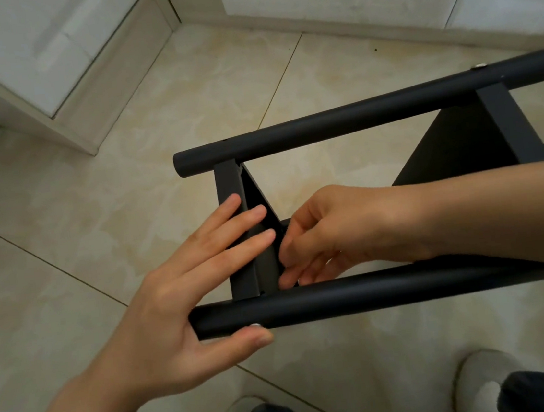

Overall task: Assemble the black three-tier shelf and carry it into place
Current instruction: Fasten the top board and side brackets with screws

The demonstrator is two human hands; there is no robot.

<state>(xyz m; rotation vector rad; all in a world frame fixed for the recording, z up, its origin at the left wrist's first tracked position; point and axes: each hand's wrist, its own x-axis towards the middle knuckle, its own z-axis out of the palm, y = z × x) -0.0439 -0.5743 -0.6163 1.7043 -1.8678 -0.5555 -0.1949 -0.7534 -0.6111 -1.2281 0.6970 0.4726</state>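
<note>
Fastening step, likely. Left hand (187,303), fingers flat, is bracing the black metal tube-framed shelf (322,125). Right hand (328,233), fingers curled, is reaching inside; cannot tell what it holds. Next: keeping joint aligned.

Black shelf (355,118), mottled beige floor tiles (127,195)
</note>
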